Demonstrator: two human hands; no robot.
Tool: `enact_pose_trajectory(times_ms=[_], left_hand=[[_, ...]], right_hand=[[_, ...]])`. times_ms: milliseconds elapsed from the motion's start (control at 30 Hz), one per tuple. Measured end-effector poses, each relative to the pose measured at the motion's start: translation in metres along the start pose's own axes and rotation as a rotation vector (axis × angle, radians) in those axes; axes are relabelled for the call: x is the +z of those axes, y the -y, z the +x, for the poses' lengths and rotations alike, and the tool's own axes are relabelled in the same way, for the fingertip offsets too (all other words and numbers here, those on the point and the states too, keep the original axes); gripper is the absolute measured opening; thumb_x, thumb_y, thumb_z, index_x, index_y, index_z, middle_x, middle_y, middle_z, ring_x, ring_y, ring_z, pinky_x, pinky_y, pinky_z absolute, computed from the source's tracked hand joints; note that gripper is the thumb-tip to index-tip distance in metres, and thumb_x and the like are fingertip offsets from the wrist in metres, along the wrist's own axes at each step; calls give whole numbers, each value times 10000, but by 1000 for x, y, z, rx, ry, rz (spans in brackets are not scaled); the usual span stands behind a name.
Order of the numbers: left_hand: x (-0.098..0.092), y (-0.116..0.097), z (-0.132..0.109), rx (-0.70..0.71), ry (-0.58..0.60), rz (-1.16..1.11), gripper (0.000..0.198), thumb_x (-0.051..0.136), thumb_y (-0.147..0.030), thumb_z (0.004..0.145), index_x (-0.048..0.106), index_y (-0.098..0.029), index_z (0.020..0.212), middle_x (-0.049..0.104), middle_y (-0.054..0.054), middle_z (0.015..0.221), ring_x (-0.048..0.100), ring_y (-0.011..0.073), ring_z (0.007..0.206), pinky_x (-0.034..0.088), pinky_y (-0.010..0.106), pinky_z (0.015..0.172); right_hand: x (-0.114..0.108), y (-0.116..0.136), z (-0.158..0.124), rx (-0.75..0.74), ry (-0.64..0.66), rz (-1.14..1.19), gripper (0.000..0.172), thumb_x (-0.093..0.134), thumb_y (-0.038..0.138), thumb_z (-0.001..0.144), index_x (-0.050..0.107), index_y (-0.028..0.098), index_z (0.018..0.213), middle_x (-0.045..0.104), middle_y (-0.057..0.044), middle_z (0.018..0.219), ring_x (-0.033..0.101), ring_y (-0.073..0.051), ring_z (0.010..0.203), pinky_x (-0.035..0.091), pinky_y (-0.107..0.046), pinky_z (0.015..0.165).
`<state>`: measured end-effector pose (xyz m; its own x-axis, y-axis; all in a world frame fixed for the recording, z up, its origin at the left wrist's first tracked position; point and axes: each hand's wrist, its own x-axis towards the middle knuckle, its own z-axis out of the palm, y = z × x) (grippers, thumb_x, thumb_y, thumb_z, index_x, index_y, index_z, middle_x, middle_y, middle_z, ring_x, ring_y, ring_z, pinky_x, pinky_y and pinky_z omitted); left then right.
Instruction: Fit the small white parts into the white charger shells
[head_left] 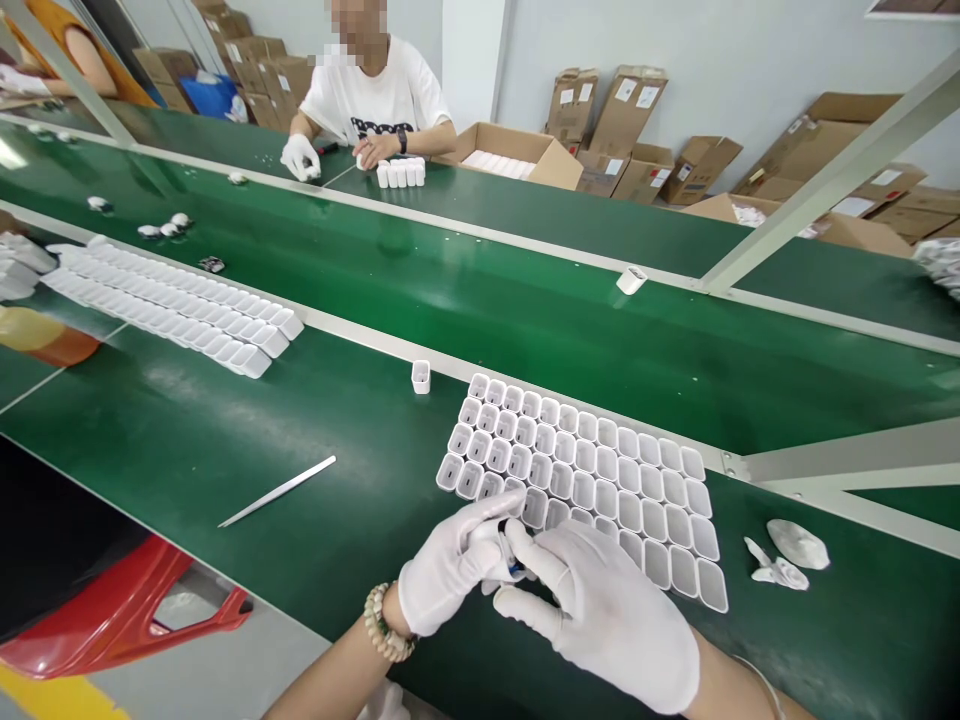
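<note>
Both of my hands wear white gloves and meet in front of a block of small white open-topped plastic cases (606, 466). My left hand (450, 565) is closed around a small white plastic case (495, 562), mostly covered by the fingers. At its right side, the thumb and fingers of my right hand (607, 615) are bent against it, near a dark and blue bit. Whether the right fingers pinch a separate small part is hidden. The nearest row of cases lies just beyond my hands, partly covered by them.
A single white case (421, 377) stands left of the block. White tweezers (277, 491) lie on the green bench. More rows of cases (259, 360) are at left, crumpled white scraps (796, 545) at right. Beyond the green conveyor belt (450, 290) a co-worker (382, 95) handles parts.
</note>
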<state>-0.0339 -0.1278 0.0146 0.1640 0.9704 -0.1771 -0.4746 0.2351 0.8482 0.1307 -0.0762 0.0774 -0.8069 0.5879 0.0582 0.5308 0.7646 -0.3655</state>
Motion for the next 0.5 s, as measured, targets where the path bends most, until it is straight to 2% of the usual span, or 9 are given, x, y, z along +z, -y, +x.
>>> enact_pose_trajectory(times_ms=[133,233,333,367,433,500], left_hand=[[1,0,-2,2,-6,47,783,643,-648,825,501,-189,1443,539,11,780,438,114,655,438,257,666],[1,-3,-2,16,20,77,818,619,-667,829,457,-190,1474,565,40,822,481,144,715,465,279,707],[0,-1,-1,31,99,66,886,615,-675,827,338,-215,1532,571,40,823,497,148,719,460,270,680],[0,1,-1,41,126,58,897,607,-666,839,283,-227,1550,568,28,798,490,138,693,451,261,663],[0,7,0,59,175,55,894,571,-642,879,180,-236,1573,568,9,757,480,125,648,444,257,648],[-1,13,2,80,183,82,886,531,-628,910,118,-225,1582,580,9,753,490,131,642,457,274,660]], right_hand=[[2,2,0,49,38,-16,196,610,377,902,660,192,940,616,23,599,563,-187,509,415,-324,486],[-2,-1,2,196,95,127,226,656,407,860,682,227,993,664,13,684,614,-194,604,481,-323,568],[-9,-5,5,301,155,293,509,744,414,762,616,268,1232,727,-8,927,664,-210,789,535,-332,697],[-10,-5,6,297,191,313,542,751,408,747,605,278,1253,728,-11,975,665,-214,820,539,-339,725],[-13,-5,8,263,256,291,433,739,389,749,658,277,1160,728,-16,959,662,-217,807,537,-352,736],[-15,-6,8,239,253,244,314,718,353,765,696,259,1063,728,-24,909,660,-212,770,534,-350,717]])
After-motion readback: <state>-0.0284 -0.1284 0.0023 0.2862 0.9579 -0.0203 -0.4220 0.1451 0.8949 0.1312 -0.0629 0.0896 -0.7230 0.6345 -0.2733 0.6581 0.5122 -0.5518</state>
